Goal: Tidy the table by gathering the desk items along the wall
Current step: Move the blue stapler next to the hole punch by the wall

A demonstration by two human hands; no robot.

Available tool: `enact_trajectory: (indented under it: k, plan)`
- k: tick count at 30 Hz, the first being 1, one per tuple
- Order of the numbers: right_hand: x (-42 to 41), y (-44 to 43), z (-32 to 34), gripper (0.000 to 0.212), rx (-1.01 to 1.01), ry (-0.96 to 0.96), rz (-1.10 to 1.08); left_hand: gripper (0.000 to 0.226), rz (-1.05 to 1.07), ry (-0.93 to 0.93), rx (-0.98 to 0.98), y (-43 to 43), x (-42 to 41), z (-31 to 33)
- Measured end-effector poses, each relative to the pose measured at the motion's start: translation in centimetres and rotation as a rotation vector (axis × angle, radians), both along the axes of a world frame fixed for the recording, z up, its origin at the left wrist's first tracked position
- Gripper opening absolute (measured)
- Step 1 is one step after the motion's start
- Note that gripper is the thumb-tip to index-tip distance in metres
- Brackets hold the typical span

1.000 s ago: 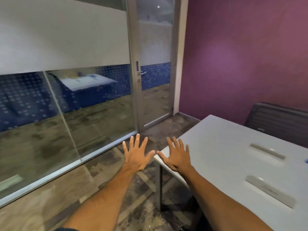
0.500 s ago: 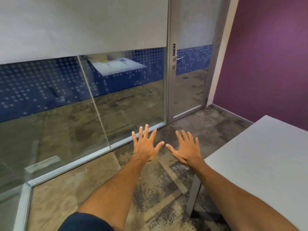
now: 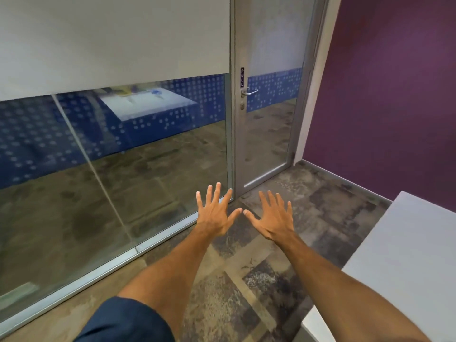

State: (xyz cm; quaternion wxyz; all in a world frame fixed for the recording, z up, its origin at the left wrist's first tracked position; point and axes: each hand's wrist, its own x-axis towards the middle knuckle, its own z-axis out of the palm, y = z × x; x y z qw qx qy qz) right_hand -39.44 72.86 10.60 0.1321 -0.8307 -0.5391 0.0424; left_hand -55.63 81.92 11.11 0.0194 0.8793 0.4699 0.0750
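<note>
My left hand [image 3: 215, 213] and my right hand [image 3: 274, 217] are stretched out side by side over the floor, palms down, fingers spread, thumbs almost touching. Neither holds anything. The white table [image 3: 409, 248] shows only as a bare corner at the right edge, to the right of my right forearm. No desk items are in view.
A glass partition [image 3: 111, 156] with a frosted upper band runs along the left. A glass door [image 3: 267, 107] with a lever handle stands ahead. A purple wall [image 3: 385, 95] closes the right side. Patterned carpet [image 3: 246, 280] lies below my arms.
The view has swung left, away from the table, so its covers and the chair have left the frame. Both hands stay spread and have drifted closer together.
</note>
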Motion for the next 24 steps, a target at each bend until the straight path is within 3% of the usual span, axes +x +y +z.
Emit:
enact_trajectory:
  k: [16, 24]
  plan:
    - [15.4, 20.8, -1.3, 0.082, 0.08, -0.024, -0.346, 0.077, -0.345, 0.043, 0.012, 25.9, 19.8, 0.1]
    - [26.1, 25.8, -0.8, 0.087, 0.086, -0.006, -0.544, 0.075, -0.542, 0.022, 0.042, 32.9, 33.2, 1.0]
